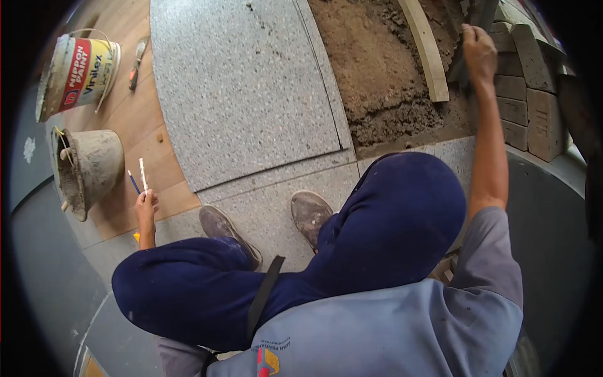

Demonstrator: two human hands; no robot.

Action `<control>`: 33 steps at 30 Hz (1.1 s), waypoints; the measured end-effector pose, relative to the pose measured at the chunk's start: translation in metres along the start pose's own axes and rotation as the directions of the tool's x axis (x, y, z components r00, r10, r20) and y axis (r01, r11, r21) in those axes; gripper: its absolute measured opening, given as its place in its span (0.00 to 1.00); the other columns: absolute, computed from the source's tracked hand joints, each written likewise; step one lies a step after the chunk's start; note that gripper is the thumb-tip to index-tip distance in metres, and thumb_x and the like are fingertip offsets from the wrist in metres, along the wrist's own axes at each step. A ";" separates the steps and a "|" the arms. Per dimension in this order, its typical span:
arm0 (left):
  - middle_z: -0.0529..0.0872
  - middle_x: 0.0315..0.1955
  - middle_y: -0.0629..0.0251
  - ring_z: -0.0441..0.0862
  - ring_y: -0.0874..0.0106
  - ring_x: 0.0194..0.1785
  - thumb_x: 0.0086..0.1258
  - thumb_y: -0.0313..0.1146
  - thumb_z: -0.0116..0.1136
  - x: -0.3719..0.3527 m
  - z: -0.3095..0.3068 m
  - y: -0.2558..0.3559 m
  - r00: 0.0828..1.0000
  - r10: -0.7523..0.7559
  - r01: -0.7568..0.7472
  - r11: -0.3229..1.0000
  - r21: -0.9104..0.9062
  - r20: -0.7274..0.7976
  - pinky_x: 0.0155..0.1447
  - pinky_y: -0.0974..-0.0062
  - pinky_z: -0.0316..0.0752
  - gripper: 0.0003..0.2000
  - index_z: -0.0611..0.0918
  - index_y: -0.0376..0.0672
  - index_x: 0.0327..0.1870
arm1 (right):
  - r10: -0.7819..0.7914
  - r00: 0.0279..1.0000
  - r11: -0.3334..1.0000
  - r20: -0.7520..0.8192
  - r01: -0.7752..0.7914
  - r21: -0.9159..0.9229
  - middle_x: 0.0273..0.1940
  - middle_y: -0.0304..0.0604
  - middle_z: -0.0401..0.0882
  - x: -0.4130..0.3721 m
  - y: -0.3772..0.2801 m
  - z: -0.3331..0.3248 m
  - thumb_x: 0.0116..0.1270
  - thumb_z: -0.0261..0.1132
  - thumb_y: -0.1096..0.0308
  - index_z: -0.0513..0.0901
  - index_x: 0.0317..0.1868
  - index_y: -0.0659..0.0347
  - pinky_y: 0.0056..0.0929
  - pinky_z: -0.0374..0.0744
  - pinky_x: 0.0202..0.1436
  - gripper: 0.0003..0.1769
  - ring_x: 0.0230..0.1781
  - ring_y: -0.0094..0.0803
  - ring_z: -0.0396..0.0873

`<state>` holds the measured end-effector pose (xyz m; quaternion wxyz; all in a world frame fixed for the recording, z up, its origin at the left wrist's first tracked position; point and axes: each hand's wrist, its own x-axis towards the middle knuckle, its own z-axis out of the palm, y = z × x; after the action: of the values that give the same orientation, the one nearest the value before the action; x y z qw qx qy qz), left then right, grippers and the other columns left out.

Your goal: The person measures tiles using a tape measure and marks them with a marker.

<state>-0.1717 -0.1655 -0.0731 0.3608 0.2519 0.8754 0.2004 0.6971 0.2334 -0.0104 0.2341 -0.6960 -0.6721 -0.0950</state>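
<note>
Low on the left, my left hand (pixel 147 206) is closed around a slim blue pencil-like stick (pixel 134 183) and a thin white strip (pixel 142 174). Both point up and away from the fingers. My right arm reaches out to the upper right. There my right hand (pixel 480 53) is closed at the edge of a long grey bar (pixel 481 17), which is partly hidden by the hand. Beside it a pale wooden strip (pixel 428 53) lies over brown sand and wet mortar (pixel 377 69). Large speckled terrazzo slabs (pixel 251 88) lie in front of my feet.
A tilted mortar-stained bucket (pixel 103 160) and a paint bucket (pixel 94 75) stand at the left on wood-look flooring. A scraper-like tool (pixel 136 66) with an orange-and-dark handle lies near them. Grey paving blocks (pixel 543 122) are stacked at the right.
</note>
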 end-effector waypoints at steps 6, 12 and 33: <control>0.77 0.21 0.74 0.73 0.80 0.27 0.75 0.44 0.63 0.022 0.030 -0.071 0.977 0.053 -0.017 0.986 0.168 -0.209 0.34 0.75 0.67 0.15 0.87 0.38 0.38 | 0.032 0.865 0.864 0.500 -0.276 0.422 0.40 0.55 0.89 -0.140 -0.121 0.023 0.73 0.63 0.57 0.89 0.46 0.61 0.41 0.83 0.47 0.17 0.40 0.49 0.88; 0.90 0.38 0.54 0.88 0.62 0.44 0.70 0.42 0.67 0.039 0.032 -0.067 0.929 0.309 -0.068 0.683 0.727 -0.203 0.52 0.67 0.80 0.22 0.85 0.32 0.55 | 0.018 0.867 0.744 0.498 -0.344 0.573 0.38 0.61 0.86 -0.191 -0.186 0.073 0.69 0.62 0.63 0.87 0.37 0.67 0.45 0.81 0.46 0.14 0.41 0.56 0.85; 0.89 0.41 0.42 0.85 0.50 0.52 0.69 0.49 0.64 0.108 0.175 0.135 0.935 0.305 -0.218 0.898 0.382 -0.183 0.62 0.57 0.76 0.25 0.86 0.30 0.50 | 0.229 0.851 0.754 0.472 -0.462 0.467 0.43 0.66 0.82 -0.198 -0.243 0.116 0.69 0.58 0.62 0.84 0.35 0.71 0.52 0.79 0.54 0.17 0.45 0.61 0.81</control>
<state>-0.0697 0.0347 -0.1740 0.1711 0.4032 0.8917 0.1144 0.4226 0.1062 -0.1522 0.3059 -0.7134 -0.5582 0.2931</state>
